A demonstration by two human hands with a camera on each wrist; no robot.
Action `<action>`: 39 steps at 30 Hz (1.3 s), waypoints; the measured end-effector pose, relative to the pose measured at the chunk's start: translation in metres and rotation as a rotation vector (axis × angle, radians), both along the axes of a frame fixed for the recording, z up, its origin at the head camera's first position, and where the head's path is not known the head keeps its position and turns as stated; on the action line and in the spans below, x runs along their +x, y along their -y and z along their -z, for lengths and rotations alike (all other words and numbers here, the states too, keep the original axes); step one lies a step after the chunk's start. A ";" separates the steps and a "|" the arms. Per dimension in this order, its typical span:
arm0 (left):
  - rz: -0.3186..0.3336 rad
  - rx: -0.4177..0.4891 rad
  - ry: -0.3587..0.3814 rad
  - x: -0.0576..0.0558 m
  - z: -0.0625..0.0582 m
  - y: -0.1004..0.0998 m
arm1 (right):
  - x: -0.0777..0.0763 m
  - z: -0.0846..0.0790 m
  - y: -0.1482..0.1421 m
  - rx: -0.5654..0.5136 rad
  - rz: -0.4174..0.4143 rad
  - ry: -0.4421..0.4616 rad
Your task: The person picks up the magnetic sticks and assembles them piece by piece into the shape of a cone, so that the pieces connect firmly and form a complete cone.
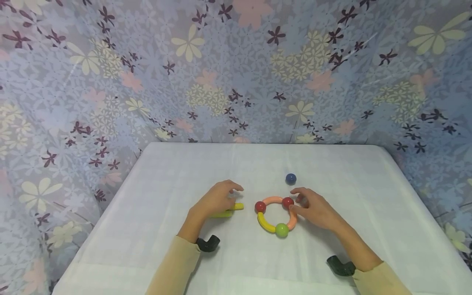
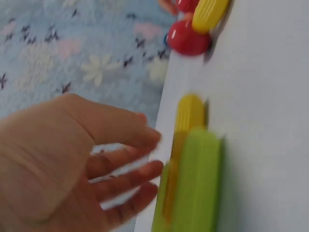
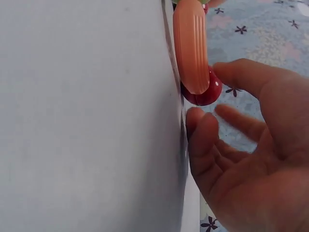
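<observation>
On the white tabletop lies a ring of curved pieces and balls: a red ball (image 1: 260, 207), another red ball (image 1: 288, 202), a green ball (image 1: 282, 230), a yellow arc (image 1: 266, 223) and two peach arcs (image 1: 273, 199). My right hand (image 1: 316, 209) is at the ring's right side, thumb beside the right red ball and right peach arc (image 3: 191, 46); its index fingertip stands apart from the ball. Left of the ring, my left hand (image 1: 217, 198) hovers by loose yellow (image 1: 237, 206) and green curved pieces (image 2: 199, 179), fingers loosely bent, holding nothing. The hand partly hides these pieces.
A dark blue ball (image 1: 291, 179) lies behind the ring, beyond the right hand's fingertips. Dark curved objects (image 1: 208, 243) sit at both wrists. Behind the white-covered table (image 1: 206, 159) hangs a flower-patterned cloth (image 1: 236, 73).
</observation>
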State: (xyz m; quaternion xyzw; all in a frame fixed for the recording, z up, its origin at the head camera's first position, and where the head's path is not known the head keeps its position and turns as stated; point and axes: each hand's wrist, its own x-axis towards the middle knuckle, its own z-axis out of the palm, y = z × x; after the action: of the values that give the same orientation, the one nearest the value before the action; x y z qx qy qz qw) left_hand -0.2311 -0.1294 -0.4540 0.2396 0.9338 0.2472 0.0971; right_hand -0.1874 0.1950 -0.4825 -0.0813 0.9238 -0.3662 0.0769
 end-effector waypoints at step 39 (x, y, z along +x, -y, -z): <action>-0.148 0.113 0.015 -0.013 -0.005 0.026 | 0.005 -0.003 0.006 -0.130 -0.077 0.095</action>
State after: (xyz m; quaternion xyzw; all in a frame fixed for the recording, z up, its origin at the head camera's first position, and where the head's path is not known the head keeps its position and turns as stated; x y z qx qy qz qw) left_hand -0.2439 -0.1559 -0.4493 0.1730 0.9329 0.3078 0.0717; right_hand -0.1819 0.1894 -0.4799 -0.1042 0.8896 -0.4256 0.1290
